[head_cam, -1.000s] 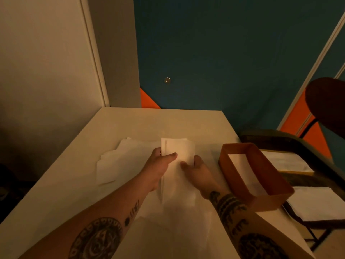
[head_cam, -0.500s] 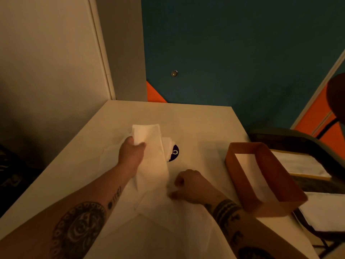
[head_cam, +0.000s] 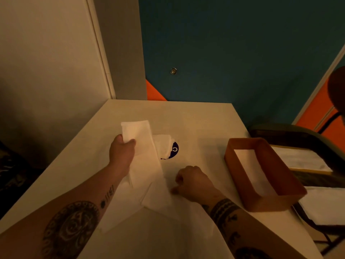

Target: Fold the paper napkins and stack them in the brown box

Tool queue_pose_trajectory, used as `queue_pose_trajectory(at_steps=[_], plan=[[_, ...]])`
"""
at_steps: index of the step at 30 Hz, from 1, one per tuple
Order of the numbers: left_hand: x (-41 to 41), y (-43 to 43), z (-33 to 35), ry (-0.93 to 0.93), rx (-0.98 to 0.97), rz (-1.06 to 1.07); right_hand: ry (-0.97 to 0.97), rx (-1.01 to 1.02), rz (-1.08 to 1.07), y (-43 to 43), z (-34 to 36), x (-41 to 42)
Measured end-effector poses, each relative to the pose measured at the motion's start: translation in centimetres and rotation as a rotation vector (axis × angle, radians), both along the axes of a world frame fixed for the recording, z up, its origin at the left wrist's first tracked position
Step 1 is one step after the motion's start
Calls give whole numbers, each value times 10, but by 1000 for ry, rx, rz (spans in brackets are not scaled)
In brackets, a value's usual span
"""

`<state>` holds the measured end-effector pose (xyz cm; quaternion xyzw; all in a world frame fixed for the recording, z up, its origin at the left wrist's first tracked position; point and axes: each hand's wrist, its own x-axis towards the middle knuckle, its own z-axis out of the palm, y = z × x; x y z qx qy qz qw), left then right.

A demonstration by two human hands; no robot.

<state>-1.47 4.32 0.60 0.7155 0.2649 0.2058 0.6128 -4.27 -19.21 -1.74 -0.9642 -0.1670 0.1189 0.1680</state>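
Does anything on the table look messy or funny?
A bit messy: the loose napkins lie crooked and overlapping on the table, and a small napkin half covers a round blue sticker. The box looks tidy.

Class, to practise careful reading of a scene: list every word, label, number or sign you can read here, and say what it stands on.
"C" or an open ring, white, on the dark blue round sticker on the table; half hidden by a napkin, letter or logo cannot be told.
Left forearm tattoo: short strokes, not readable.
Right forearm tattoo: small figures, not readable.
Brown box: no lettering shows.
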Motion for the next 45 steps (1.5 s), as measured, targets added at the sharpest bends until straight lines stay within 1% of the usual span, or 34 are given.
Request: queue_pose_trajectory(at_steps=[9, 13, 17, 19, 22, 24, 25, 27, 33, 35, 39, 40, 42, 44, 45], plan=[[-2, -5, -1, -18, 8, -14, 77, 67, -33, 0, 2, -6], [-3, -2, -2, -25, -15, -12, 80, 195, -59, -8, 11, -7], [-3, -4, -3, -39, -41, -20, 121, 268, -107, -14, 17, -5], [-4, -6, -2, -49, -57, -30, 109, 306, -123, -18, 22, -5], [-4, -9, 1, -51, -81, -43, 30, 458, -178, -25, 31, -6], [-4, -10, 2, -56, -103, -53, 41, 559, -206, -29, 37, -5], [-4, -11, 3, -57, -112, -58, 53, 568, -209, -31, 40, -4], [-4, -12, 5, -62, -124, -73, 25, 522, -209, -34, 40, 1], [-6, -16, 8, -70, -162, -103, -47, 302, -231, -41, 30, 9], [-6, -15, 8, -69, -174, -113, -81, 320, -280, -41, 32, 7], [-4, -15, 11, -89, -232, -132, -173, 452, -339, -38, 57, 7], [-3, -16, 13, -94, -254, -143, -192, 515, -347, -36, 67, 8], [0, -20, 16, -103, -294, -174, -171, 765, -384, -30, 84, 11], [2, -26, 20, -104, -317, -206, -79, 1062, -435, -20, 98, 14], [3, -29, 22, -99, -327, -224, -43, 1140, -450, -13, 102, 16]])
